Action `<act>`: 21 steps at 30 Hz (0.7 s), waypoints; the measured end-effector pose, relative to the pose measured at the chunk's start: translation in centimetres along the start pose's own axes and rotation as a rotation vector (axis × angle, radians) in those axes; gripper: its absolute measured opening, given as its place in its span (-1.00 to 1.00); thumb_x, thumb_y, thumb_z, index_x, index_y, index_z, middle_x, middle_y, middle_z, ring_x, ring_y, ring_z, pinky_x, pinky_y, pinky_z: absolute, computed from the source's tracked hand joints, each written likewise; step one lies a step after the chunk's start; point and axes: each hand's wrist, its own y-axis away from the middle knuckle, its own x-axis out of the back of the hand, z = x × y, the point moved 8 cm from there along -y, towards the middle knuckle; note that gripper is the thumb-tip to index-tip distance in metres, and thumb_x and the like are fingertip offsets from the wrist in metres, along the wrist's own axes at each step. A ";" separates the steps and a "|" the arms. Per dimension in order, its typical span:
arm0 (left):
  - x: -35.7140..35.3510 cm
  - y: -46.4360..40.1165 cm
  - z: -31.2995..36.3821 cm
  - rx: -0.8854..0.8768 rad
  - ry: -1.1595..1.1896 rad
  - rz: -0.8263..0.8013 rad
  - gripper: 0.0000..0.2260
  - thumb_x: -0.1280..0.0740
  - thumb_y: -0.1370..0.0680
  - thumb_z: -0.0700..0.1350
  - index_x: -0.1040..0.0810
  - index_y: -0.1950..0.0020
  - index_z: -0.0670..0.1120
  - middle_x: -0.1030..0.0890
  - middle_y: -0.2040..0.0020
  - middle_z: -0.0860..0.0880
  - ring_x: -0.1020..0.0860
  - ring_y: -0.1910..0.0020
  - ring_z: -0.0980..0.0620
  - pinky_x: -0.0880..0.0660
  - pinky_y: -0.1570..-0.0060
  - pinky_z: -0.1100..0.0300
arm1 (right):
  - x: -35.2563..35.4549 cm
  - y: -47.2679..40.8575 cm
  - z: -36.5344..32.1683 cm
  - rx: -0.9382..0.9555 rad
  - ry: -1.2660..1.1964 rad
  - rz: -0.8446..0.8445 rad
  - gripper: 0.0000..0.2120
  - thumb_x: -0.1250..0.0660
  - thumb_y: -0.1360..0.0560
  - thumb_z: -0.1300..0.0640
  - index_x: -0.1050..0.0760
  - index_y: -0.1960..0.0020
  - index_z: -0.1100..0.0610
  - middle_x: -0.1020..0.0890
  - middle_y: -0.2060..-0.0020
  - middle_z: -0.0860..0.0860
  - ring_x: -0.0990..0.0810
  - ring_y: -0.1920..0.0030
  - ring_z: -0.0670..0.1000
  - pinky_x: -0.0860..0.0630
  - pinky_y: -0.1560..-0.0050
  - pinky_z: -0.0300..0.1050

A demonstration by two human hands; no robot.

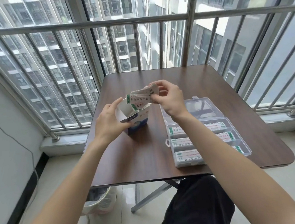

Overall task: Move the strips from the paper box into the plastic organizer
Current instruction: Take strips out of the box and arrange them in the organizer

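Observation:
A blue and white paper box [137,124] stands open on the brown table [148,157]. My left hand [110,121] holds its near side, thumb against the box front. My right hand [169,98] pinches a bundle of white strips [141,98] with green ends, lifted just above the box mouth. To the right lies the clear plastic organizer [237,134], lid open towards the window. Three of its rows hold stacked strips [181,142], partly hidden by my right forearm.
The organizer's open lid [203,108] lies flat behind its tray. A metal railing and window [134,39] run close behind the table. A lined waste bin [100,202] stands on the floor under the table's left front corner. A cable hangs on the left wall.

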 end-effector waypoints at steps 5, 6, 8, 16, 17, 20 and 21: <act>-0.5 -0.9 -1.0 0.060 0.017 -0.119 -0.16 -0.55 -0.30 0.03 -0.20 -0.49 0.12 -0.36 -0.37 -0.08 -0.33 -0.35 -0.05 -0.29 -0.19 0.13 | 0.8 -0.1 1.1 -0.095 -0.236 -0.002 -0.76 -0.35 -0.43 0.44 -0.54 -0.01 0.18 -0.61 0.16 0.07 -0.59 0.05 0.06 -0.63 0.14 -0.14; -0.7 -0.8 -1.1 0.075 -0.013 -0.160 -0.12 -0.55 -0.29 0.11 -0.15 -0.50 0.14 -0.31 -0.40 -0.10 -0.28 -0.38 -0.07 -0.27 -0.26 0.08 | 1.1 0.1 1.2 -0.106 -0.269 -0.001 -0.75 -0.35 -0.43 0.46 -0.53 -0.01 0.18 -0.61 0.16 0.08 -0.59 0.06 0.06 -0.62 0.16 -0.18; 0.2 -0.4 -0.6 0.052 -0.100 -0.132 -0.07 -0.50 -0.25 0.29 -0.13 -0.51 0.15 -0.19 -0.46 -0.14 -0.13 -0.45 -0.13 -0.15 -0.38 -0.05 | 1.8 0.5 1.4 -0.131 -0.336 -0.001 -0.74 -0.34 -0.43 0.47 -0.52 -0.03 0.21 -0.60 0.16 0.10 -0.59 0.07 0.08 -0.62 0.15 -0.18; -1.2 0.5 10.8 -0.231 0.284 -0.395 -0.44 -0.24 -0.50 0.26 -0.33 -0.40 -0.01 -0.48 -0.29 0.02 -0.46 -0.24 0.11 -0.41 -0.17 0.23 | 4.6 4.9 0.0 -0.133 -0.325 -0.203 -0.72 -0.37 -0.40 0.47 -0.54 -0.03 0.21 -0.62 0.11 0.15 -0.61 0.08 0.01 -0.61 0.12 -0.19; -3.0 0.9 11.4 -0.203 0.270 -0.525 -0.52 -0.22 -0.51 0.21 -0.36 -0.36 0.02 -0.52 -0.23 0.01 -0.50 -0.21 0.09 -0.44 -0.13 0.25 | 5.5 5.4 0.1 -0.133 -0.315 -0.197 -0.72 -0.38 -0.40 0.47 -0.54 -0.04 0.21 -0.62 0.10 0.15 -0.61 0.07 0.01 -0.60 0.11 -0.19; -6.4 2.3 12.4 -0.144 0.410 -0.708 -0.83 -0.21 -0.60 -0.04 -0.50 -0.17 0.04 -0.60 0.00 0.03 -0.59 0.02 0.15 -0.49 0.12 0.35 | 7.7 6.4 0.5 -0.134 -0.261 -0.168 -0.72 -0.39 -0.39 0.45 -0.54 -0.06 0.22 -0.62 0.08 0.16 -0.61 0.06 0.02 -0.59 0.12 -0.20; -7.3 2.8 12.7 -0.112 0.512 -0.736 -0.85 -0.21 -0.61 -0.10 -0.52 -0.13 0.01 -0.62 0.06 0.02 -0.61 0.10 0.14 -0.50 0.18 0.33 | 8.4 6.7 0.8 -0.148 -0.263 -0.161 -0.72 -0.39 -0.40 0.45 -0.54 -0.07 0.23 -0.62 0.09 0.15 -0.61 0.08 0.01 -0.59 0.13 -0.21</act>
